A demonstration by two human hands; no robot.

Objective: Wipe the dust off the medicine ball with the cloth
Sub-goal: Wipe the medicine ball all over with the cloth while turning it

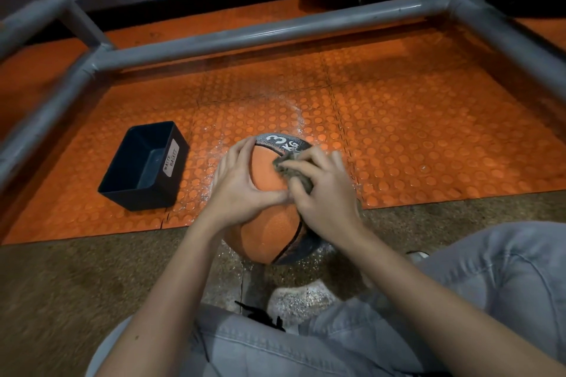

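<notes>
Wiping: I was rubbing the cloth [291,169] over the top of the medicine ball [267,173], just below the grey band marked 3 KG.
Ball's place: it sat on the floor right in front of my knees, across the edge where the orange studded mat [428,138] met the speckled floor [92,285]. That was near enough for me to lean onto it.
Right grip: my right grip [326,193] was curled round the bunched cloth and pressed it to the ball. I judged the wad made a firmer pad than a flat sheet would.
Left grip: my left grip [242,185] lay spread over the ball's left side, fingers loosely following the curve and closed on nothing. It was there to brace the ball, since a round thing would roll under the rubbing.
Dust: white powder [298,119] lay scattered on the mat beyond the ball, and some lay on my shoe [301,297].
Waste basket: the dark open bin [137,199] stood on the mat to the left, apart from the ball, probably for the sweepings.
Left to do: the underside was hidden from me, so I judged the ball would need turning.
</notes>
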